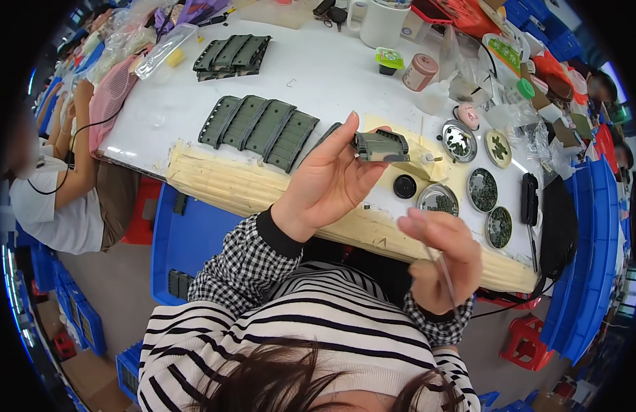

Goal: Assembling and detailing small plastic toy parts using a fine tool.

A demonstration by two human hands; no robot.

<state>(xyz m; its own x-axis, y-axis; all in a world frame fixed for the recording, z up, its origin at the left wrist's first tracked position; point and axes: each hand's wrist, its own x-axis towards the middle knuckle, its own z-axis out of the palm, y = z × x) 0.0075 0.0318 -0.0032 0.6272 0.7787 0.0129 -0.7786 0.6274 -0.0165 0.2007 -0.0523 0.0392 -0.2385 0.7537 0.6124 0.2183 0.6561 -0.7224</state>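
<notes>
My left hand (328,178) is raised over the table's front edge, its fingers wrapped round a small green camouflage-coloured curved part (381,146) with a dark ridged rim. To the right, my right hand (447,254) pinches a thin, slender tool (447,278), blurred by motion, so its exact kind does not show. The two hands are apart. Behind my left hand lies a row of green ribbed curved panels (259,130). Beyond my right hand stand round dishes of small dark green pieces, among them one dish (482,190) and another (439,200).
More green panels (233,56) lie farther back. A black round cap (404,186) is near the dishes. A white mug (384,22) and a pink jar (420,73) stand at the back. A blue tray (187,237) is below the padded table edge (215,172). Another person (63,199) sits at left.
</notes>
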